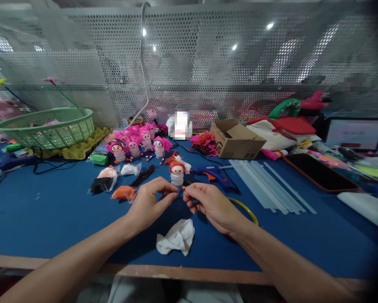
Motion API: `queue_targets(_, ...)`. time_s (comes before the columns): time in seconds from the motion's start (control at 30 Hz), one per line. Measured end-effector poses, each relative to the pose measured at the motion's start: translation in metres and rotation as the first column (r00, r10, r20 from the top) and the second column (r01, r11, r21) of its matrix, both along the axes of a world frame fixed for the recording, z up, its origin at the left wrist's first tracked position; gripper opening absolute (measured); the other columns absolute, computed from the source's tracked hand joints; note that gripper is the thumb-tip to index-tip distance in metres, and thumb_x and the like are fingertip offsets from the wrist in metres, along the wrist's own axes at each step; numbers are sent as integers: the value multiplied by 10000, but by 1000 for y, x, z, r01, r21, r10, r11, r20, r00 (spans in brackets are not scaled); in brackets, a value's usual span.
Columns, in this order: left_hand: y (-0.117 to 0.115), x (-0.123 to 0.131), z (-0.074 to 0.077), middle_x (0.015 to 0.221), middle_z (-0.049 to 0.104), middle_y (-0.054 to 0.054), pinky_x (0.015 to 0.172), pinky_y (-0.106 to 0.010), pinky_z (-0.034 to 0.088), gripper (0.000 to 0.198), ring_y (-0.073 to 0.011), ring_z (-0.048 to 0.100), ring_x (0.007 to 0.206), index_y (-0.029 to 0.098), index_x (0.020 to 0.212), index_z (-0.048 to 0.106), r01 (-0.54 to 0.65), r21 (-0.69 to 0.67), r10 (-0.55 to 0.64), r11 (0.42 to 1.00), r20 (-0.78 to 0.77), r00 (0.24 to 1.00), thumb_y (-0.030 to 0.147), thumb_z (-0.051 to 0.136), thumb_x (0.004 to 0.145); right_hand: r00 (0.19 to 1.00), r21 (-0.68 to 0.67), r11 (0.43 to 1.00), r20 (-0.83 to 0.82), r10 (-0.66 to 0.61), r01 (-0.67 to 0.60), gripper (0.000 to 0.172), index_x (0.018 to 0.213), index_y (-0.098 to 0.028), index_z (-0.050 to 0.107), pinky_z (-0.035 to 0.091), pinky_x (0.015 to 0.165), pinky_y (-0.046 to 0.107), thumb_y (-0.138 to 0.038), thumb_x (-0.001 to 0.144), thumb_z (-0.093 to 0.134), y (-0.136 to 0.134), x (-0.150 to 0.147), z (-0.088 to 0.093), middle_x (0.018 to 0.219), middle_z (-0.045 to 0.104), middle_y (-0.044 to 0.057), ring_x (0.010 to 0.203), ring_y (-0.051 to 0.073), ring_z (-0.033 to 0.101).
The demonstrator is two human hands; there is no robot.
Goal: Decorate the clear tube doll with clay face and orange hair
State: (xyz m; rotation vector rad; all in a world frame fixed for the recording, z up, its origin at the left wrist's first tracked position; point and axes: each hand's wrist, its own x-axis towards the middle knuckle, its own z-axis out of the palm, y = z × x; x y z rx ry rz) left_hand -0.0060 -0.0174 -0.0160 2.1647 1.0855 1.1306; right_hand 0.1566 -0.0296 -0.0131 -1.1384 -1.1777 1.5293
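Observation:
A small doll (177,171) with orange-red hair and a white ringed body stands upright on the blue table, just beyond my hands. My left hand (153,200) is pinched, thumb and forefinger close together by the doll's lower left; anything between the tips is too small to make out. My right hand (209,204) pinches a small orange piece (184,188) at the doll's lower right. Whether that piece touches the doll, I cannot tell. Nearer to me lies a crumpled white tissue (176,237). Left of the doll are an orange clay pack (123,192) and dark strands (143,175).
Several pink-haired dolls (133,148) stand behind. A blue glue gun (217,176), glue sticks (267,185) and a phone (321,172) lie to the right. A cardboard box (238,141) and green basket (46,130) stand farther back, before a perforated metal panel (182,63).

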Motion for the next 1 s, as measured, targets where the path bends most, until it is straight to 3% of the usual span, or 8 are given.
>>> queue_targets(1.0,-4,7,1,708,620,-22,629,-219,444,101,-117,568,674,146,722,610,15,-59,-9,998,87,996,236,570,743,1000,27,1000,-13,-9,9,272,632,-137,586,336,462,201,-387,595,688,1,-1,-5,563,534,-23,512,65,457)
